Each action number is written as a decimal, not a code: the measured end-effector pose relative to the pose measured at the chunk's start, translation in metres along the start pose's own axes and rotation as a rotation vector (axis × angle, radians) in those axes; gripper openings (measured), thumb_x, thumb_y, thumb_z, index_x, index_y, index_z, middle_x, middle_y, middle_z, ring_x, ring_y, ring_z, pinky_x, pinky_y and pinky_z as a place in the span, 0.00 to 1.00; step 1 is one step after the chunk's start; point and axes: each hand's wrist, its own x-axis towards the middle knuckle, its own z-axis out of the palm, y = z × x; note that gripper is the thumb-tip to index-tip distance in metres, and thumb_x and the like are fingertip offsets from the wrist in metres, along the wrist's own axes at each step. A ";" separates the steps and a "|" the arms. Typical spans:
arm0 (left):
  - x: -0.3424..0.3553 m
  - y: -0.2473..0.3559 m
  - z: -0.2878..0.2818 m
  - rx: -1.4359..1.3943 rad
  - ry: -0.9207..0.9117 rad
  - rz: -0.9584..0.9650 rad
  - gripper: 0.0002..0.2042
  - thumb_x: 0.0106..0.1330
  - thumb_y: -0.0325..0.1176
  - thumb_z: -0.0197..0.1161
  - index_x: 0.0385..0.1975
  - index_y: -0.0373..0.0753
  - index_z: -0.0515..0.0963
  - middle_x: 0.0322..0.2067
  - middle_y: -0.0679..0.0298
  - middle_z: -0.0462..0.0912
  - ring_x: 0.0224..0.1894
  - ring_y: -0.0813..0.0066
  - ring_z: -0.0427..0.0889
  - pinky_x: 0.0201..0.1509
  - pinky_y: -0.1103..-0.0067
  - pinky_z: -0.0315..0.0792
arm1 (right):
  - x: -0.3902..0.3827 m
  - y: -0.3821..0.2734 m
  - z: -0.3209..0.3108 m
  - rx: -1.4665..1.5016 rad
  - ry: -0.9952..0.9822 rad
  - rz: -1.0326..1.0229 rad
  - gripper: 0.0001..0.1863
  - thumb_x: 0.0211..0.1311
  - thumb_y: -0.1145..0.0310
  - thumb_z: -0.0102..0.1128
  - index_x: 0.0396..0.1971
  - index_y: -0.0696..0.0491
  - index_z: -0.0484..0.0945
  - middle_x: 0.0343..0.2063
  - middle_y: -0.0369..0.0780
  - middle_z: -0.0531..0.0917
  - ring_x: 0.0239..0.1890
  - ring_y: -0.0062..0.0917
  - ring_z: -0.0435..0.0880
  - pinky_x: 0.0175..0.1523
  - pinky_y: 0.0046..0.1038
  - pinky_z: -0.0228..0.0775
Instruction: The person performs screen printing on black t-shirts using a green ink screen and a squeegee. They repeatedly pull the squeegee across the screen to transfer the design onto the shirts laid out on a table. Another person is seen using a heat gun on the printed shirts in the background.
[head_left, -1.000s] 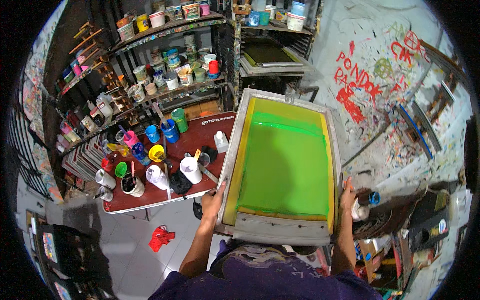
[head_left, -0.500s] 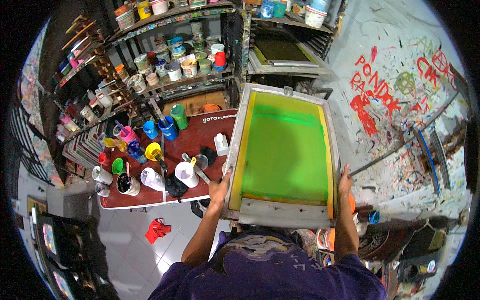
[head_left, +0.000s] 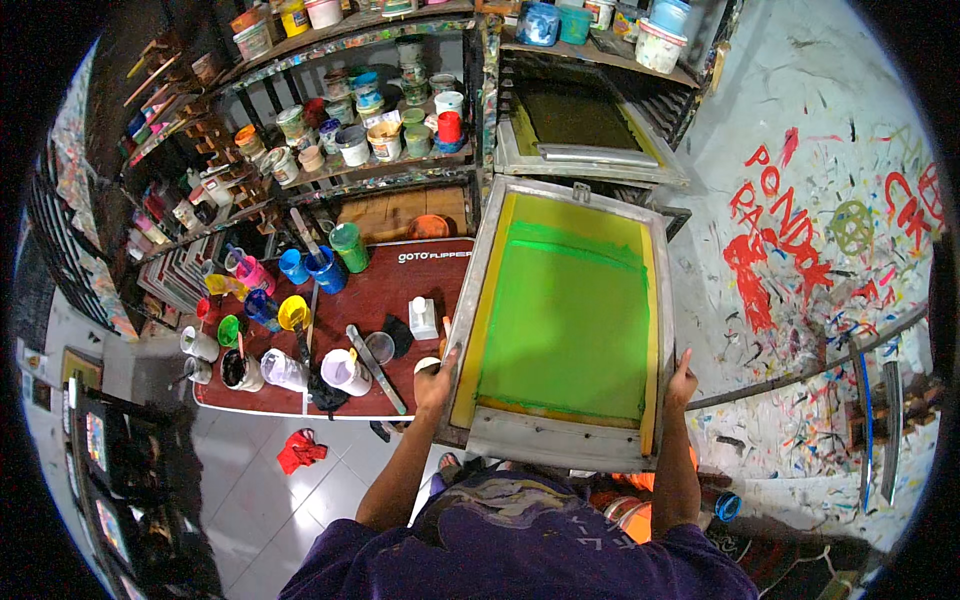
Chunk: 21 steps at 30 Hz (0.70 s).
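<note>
A silkscreen (head_left: 565, 320) with a metal frame is held out in front of me, tilted, its mesh yellow at the borders and bright green in the middle. My left hand (head_left: 434, 388) is closed around its left side near the lower corner. On the opposite side, my right hand (head_left: 681, 383) grips the frame with one digit pointing up along the edge. A wide metal strip (head_left: 555, 440) runs along the frame's near end. The silkscreen covers the right part of a dark red table (head_left: 330, 395).
Paint cups, including a white cup (head_left: 346, 372) and a blue cup (head_left: 325, 270), crowd the table. A long flat stick (head_left: 376, 370) lies beside them. Paint tubs fill the shelves (head_left: 350, 175) behind. Another silkscreen (head_left: 580, 115) rests in a rack. A red cloth (head_left: 301, 452) lies on the floor.
The view has shifted, so the shelves and rack appear lower and the wall writing further right. Both hands keep hold of the silkscreen, which has moved slightly down and left in the picture.
</note>
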 end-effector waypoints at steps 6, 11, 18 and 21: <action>-0.002 -0.004 0.027 0.005 0.019 -0.051 0.35 0.59 0.63 0.66 0.30 0.25 0.83 0.24 0.52 0.84 0.30 0.66 0.81 0.39 0.68 0.73 | 0.026 -0.020 0.015 0.044 -0.113 0.018 0.36 0.69 0.40 0.55 0.15 0.60 0.79 0.14 0.38 0.77 0.17 0.22 0.72 0.26 0.30 0.63; -0.019 0.001 0.063 0.061 -0.011 -0.077 0.29 0.62 0.57 0.67 0.29 0.27 0.83 0.22 0.58 0.82 0.28 0.69 0.77 0.39 0.69 0.72 | 0.077 -0.021 0.026 0.040 -0.081 -0.083 0.37 0.70 0.43 0.56 0.07 0.55 0.64 0.10 0.31 0.65 0.17 0.18 0.60 0.25 0.30 0.50; -0.025 0.034 0.109 -0.181 0.181 0.138 0.32 0.60 0.56 0.71 0.36 0.21 0.81 0.29 0.56 0.83 0.34 0.67 0.78 0.47 0.72 0.71 | 0.134 -0.006 0.046 0.027 -0.149 -0.165 0.35 0.71 0.45 0.56 0.09 0.57 0.68 0.11 0.31 0.66 0.18 0.18 0.61 0.26 0.29 0.51; -0.023 0.036 0.116 -0.118 0.227 0.083 0.34 0.60 0.57 0.70 0.38 0.19 0.81 0.32 0.53 0.84 0.37 0.65 0.80 0.48 0.71 0.72 | 0.143 -0.005 0.057 0.007 -0.186 -0.105 0.35 0.71 0.46 0.55 0.10 0.58 0.70 0.11 0.31 0.67 0.18 0.18 0.62 0.27 0.29 0.53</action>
